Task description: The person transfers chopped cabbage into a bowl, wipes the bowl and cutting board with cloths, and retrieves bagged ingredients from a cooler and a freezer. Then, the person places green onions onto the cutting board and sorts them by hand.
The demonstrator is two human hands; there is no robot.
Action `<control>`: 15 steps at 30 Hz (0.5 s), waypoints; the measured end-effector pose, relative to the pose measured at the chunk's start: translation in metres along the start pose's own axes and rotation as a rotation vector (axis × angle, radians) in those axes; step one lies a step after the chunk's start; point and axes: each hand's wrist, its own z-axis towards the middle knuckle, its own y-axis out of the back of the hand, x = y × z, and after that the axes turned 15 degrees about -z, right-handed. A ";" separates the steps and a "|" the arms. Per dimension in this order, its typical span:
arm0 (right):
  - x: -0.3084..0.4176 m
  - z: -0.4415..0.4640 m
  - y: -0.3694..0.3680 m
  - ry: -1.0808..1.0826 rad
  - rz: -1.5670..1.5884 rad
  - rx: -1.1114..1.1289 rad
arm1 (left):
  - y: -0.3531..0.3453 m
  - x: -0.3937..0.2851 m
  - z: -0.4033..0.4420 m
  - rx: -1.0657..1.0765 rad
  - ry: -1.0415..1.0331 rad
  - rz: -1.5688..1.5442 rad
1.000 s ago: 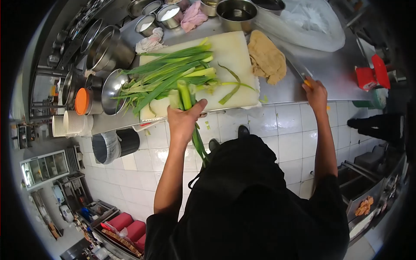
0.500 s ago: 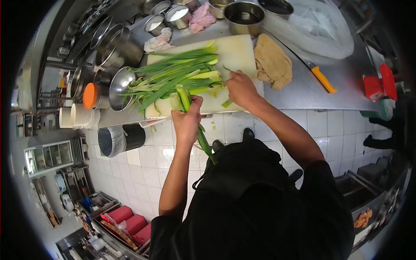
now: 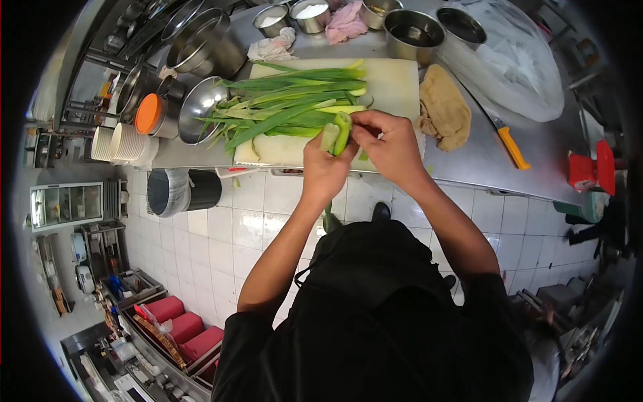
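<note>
My left hand (image 3: 327, 167) is wrapped round a couple of green onion stalks (image 3: 342, 127), their pale cut ends pointing up and their leaves hanging below the fist. At those cut ends, the thumb and forefinger of my right hand (image 3: 390, 144) pinch the outside of a stalk; the exact contact is partly hidden by the fingers. Behind both hands, a pile of green onions (image 3: 295, 100) lies across a white cutting board (image 3: 395, 80), with leaves spilling over its left side.
A knife with a yellow handle (image 3: 513, 147) lies to the right, beyond a tan cloth (image 3: 445, 110). Steel pots (image 3: 414, 33) and a plastic bag (image 3: 516, 60) stand at the back. Left of the board are a steel bowl (image 3: 203, 110) and an orange-lidded container (image 3: 148, 114).
My right hand has come off the board and moved left to the stalks. My left hand has shifted right with the green onions, so the two hands now meet.
</note>
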 end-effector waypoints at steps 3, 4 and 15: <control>-0.013 0.001 0.011 -0.077 -0.085 0.068 | 0.015 -0.002 -0.002 -0.100 0.019 -0.041; -0.025 0.000 0.016 0.024 -0.366 0.083 | 0.026 -0.004 -0.004 -0.147 0.078 -0.052; -0.082 0.003 0.009 0.307 -0.893 0.250 | 0.219 0.005 -0.086 -0.766 -0.093 -0.368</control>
